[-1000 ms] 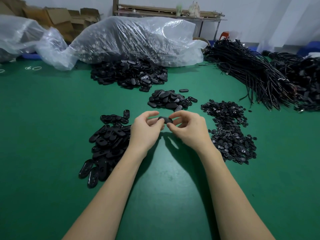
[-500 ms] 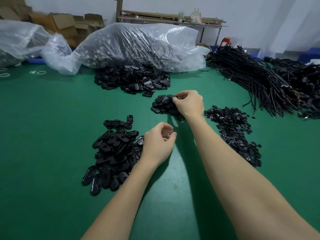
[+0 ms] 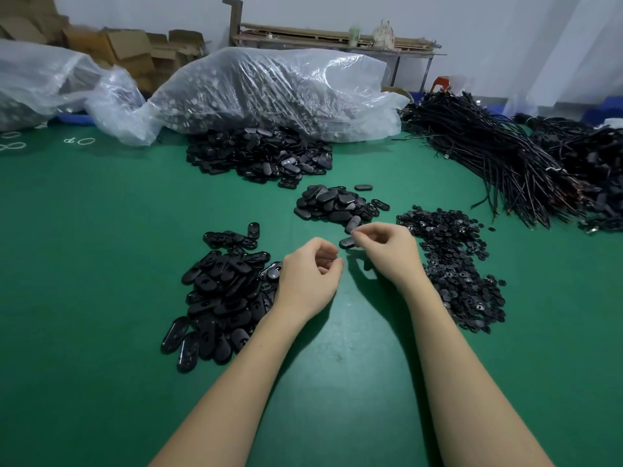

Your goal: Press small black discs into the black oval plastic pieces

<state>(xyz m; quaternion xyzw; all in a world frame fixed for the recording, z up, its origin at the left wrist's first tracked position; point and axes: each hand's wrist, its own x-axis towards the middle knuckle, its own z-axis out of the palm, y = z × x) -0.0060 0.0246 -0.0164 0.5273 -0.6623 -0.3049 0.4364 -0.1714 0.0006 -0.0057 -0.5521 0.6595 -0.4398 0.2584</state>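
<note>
while our right hand (image 3: 387, 252) pinches an oval piece (image 3: 347, 243) and our left hand (image 3: 308, 278) curls empty, we next need a disc (image 3: 451, 251).

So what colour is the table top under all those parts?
Plain green, no pattern. The table top shows clearly in the head view, the only one.

The table (image 3: 84, 264) wore a smooth, matt green covering with a faint sheen. The oval pieces (image 3: 222, 294) were black plastic, glossy on their rims; the small discs (image 3: 451, 264) looked duller black. Thin, crinkled clear plastic bags (image 3: 269, 92) shone. Behind lay brown cardboard boxes (image 3: 128, 48) and rubbery black cables (image 3: 488, 156).
</note>
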